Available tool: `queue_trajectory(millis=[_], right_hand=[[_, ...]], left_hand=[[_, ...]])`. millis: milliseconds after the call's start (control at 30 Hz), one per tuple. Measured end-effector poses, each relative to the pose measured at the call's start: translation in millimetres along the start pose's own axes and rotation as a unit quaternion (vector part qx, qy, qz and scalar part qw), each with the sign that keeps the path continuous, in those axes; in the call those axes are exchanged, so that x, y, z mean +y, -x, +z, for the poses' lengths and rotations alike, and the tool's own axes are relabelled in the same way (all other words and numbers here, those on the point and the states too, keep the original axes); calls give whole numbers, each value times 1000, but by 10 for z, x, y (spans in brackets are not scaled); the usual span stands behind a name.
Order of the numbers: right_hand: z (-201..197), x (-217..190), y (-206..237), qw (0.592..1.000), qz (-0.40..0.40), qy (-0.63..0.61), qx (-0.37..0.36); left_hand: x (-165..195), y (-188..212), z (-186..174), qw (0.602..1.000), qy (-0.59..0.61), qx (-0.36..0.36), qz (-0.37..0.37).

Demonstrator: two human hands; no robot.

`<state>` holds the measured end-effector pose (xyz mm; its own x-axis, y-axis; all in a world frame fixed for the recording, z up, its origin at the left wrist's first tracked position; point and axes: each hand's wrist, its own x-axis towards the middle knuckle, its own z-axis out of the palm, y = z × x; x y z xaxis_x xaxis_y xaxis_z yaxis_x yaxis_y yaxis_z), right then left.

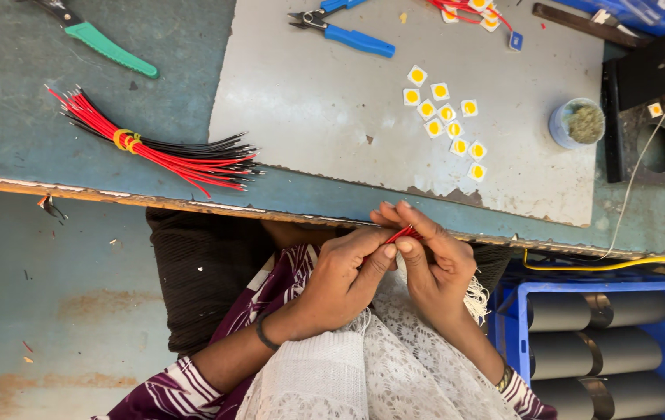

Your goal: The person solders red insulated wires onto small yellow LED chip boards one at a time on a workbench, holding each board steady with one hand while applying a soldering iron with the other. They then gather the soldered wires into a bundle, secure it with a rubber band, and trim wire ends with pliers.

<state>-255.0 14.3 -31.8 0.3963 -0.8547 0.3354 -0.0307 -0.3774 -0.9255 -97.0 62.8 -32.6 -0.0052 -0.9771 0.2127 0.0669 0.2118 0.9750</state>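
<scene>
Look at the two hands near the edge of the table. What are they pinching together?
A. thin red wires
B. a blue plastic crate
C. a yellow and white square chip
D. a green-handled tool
A: the left hand and right hand meet on thin red wires, while the other things lie apart from them.

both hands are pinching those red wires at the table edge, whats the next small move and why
Probably tease one red wire free of the pinch. The left hand and right hand both clamp the short red strands between their fingertips just below the table edge, so the strands lie bunched together. The tied wire bundle and the small yellow squares lie untouched on the table.
</scene>
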Motion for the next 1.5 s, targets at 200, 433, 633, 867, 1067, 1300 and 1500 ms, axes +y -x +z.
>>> queue_trajectory(millis=[200,433,633,867,1067,1300,1500], right_hand=[[108,-58,11,985,75,-154,29],[191,-37,14,972,134,-188,-34],[106,29,-94,878,282,-386,5],[122,13,-91,937,263,-226,-29],[162,65,-88,926,232,-296,8],[177,130,4,977,133,-168,11],[101,145,23,988,130,-88,6]], left_hand=[[-45,96,-93,997,-10,11,70],[-43,82,-176,983,-125,92,103],[-4,96,-230,995,-49,63,62],[-18,87,-211,996,-38,73,31],[-4,45,-203,999,-25,45,11],[10,37,-159,999,-19,42,-15],[13,26,-132,998,-50,37,-25]])
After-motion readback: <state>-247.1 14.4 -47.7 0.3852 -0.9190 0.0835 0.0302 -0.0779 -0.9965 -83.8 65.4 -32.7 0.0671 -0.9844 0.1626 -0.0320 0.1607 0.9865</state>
